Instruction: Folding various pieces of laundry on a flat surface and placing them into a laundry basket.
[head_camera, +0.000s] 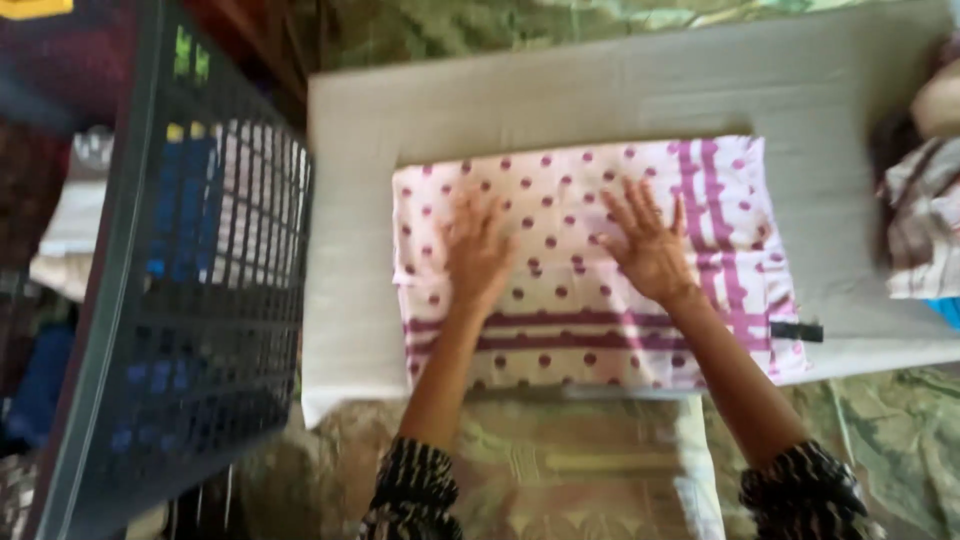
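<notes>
Head view: left hand (478, 250) and right hand (648, 245), fingers spread flat, gripping nothing, press on folded pink dotted cloth (590, 265) atop grey pad (560, 90); dark mesh basket (190, 300) alongside.

I see soft, even daylight with faint shadows; the whole frame is motion-blurred, the dark basket (190, 300) at left worst.
</notes>
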